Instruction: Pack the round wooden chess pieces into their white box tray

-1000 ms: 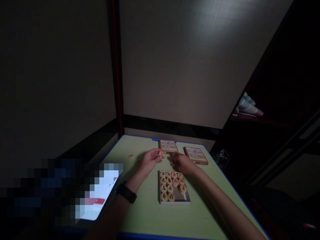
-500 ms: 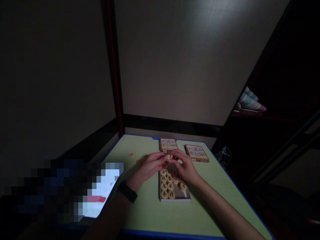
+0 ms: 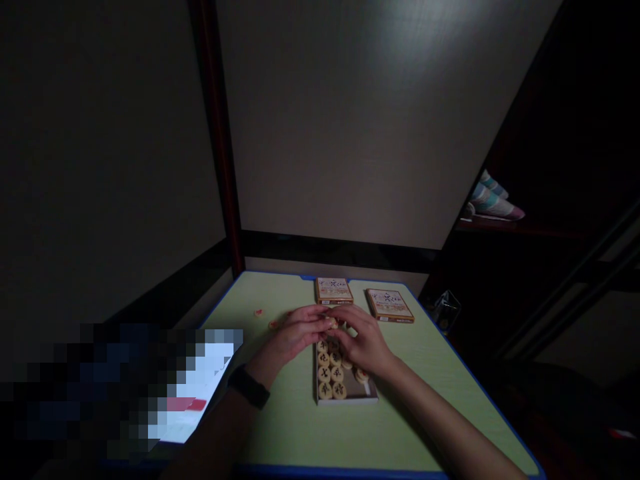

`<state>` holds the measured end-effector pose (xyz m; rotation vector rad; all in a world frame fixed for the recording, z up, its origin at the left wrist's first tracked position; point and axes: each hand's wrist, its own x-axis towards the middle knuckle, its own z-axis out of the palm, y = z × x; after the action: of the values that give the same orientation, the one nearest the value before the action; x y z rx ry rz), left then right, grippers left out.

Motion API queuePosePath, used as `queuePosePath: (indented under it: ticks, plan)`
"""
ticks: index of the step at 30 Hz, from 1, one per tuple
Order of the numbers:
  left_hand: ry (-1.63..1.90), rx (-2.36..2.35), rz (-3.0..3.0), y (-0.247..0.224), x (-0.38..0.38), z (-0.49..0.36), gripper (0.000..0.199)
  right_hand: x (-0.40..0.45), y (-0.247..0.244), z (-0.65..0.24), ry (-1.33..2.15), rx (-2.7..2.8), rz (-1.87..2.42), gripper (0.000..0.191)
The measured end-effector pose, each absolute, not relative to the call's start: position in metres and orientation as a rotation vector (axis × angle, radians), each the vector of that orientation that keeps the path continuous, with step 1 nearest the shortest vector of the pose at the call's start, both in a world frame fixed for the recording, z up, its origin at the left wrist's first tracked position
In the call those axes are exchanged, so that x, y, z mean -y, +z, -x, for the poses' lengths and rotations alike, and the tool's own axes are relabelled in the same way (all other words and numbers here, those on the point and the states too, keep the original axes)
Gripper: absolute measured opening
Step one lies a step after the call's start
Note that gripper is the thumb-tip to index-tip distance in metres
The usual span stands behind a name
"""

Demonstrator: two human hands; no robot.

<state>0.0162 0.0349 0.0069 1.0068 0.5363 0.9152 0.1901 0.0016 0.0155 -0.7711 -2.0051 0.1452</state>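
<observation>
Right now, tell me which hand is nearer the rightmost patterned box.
Right. The right hand is left of and closer to the camera than the rightmost patterned box, apart from it; the left hand is farther left.

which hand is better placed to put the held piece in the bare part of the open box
Probably the right hand: it hangs partly over the open box, nearer the bare part. The left hand is also at the held piece, but black-marked pieces lie between it and that part.
</observation>
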Motion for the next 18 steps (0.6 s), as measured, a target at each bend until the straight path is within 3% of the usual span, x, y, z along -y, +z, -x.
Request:
queuePosePath:
  ticks: [9, 18]
  plan:
    - [1.000, -0.652, -1.153, 0.007, -0.033, -0.019, 0.045, 0.008, 0.045, -0.219, 0.201, 2.064, 1.083, 0.016]
    - [1.282, -1.179, -1.723, -0.001, -0.041, -0.028, 0.008, 0.064, 0.036, -0.231, 0.400, 2.342, 1.274, 0.030]
